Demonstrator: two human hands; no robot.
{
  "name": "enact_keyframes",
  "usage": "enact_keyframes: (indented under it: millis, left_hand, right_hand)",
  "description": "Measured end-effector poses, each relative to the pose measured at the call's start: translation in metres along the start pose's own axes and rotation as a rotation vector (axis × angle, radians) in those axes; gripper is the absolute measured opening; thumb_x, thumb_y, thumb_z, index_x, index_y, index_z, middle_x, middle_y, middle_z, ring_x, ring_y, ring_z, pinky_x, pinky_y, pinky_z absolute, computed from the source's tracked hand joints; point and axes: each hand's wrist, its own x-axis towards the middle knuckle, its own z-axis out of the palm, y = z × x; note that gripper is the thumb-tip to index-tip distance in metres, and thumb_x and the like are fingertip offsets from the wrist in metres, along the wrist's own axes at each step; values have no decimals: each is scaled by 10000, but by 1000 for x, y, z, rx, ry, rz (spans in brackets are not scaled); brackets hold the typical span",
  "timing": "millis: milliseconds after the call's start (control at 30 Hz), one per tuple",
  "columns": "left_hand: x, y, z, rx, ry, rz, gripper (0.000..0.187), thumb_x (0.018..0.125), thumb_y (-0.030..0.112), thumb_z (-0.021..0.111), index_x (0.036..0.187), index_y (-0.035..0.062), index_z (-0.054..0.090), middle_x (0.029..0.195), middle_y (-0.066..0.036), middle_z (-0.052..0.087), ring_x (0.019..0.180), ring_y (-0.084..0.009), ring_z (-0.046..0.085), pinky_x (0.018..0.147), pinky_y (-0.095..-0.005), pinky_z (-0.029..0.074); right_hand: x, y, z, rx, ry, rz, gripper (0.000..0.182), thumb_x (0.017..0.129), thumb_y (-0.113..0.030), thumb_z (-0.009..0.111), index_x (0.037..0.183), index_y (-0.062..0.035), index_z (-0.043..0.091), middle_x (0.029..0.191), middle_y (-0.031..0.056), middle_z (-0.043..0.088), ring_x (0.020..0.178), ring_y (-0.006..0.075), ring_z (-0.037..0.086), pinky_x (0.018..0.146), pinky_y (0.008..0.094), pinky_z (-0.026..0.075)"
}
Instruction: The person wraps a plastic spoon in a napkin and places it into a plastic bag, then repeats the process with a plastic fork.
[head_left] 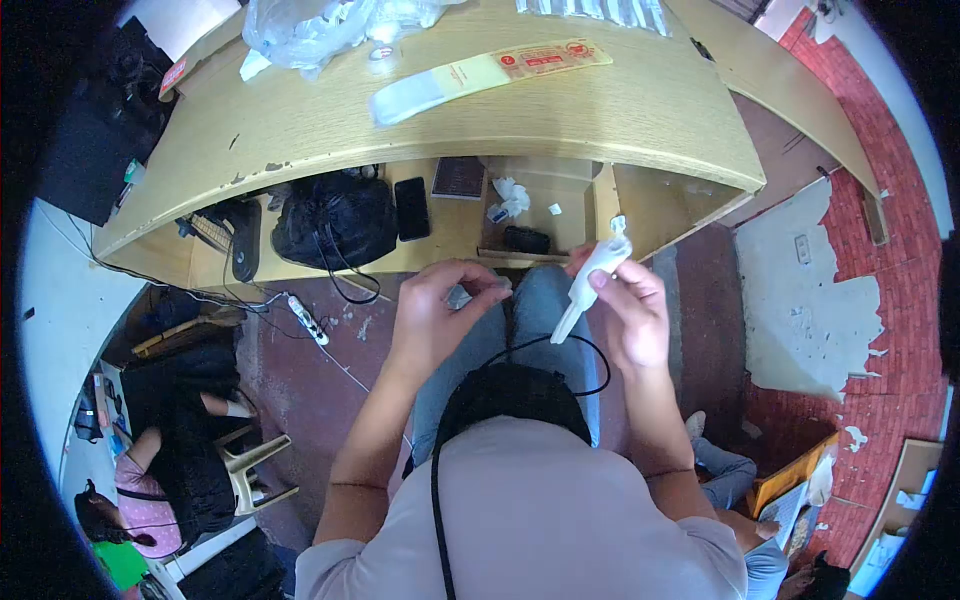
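My right hand is closed around a white tapered object, which points down and to the left above my lap. Its upper end looks like crumpled clear plastic. To the left, my left hand has its thumb and fingers pressed together on something small and translucent that I cannot make out. The hands are apart, both in front of the desk's open shelf. On the desk top lies a long yellow and white packet with red print.
A clear plastic bag rests at the desk's back left. The shelf below holds a black bag, a phone and an open box with crumpled tissue. A power strip lies on the floor. People sit at lower left and right.
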Motion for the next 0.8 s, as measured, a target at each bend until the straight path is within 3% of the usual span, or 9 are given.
enact_keyframes:
  millis: [167,300,800]
  left_hand:
    - [10,14,-2,28,-165,-26,182,696,106,742,812,-1,650,751,-100,646,680,-168,611,633,-284,480]
    - [18,18,0,96,-283,15,219,692,156,739,822,4,651,748,-120,641,681,-208,618,645,-305,481]
    - [27,26,4,98,-338,63,260,689,221,744,782,2,639,702,-122,625,671,-249,601,637,-342,471]
  right_hand:
    - [13,-38,24,134,-10,-59,220,849,-48,527,1037,45,592,1053,151,580,902,197,576,842,350,440]
    - [26,-37,35,207,104,-82,228,874,-69,513,1061,33,594,1056,123,604,914,180,574,871,340,424]
    - [37,1,32,3,173,-161,205,867,-43,551,1049,19,621,1029,108,626,906,158,582,841,302,451]
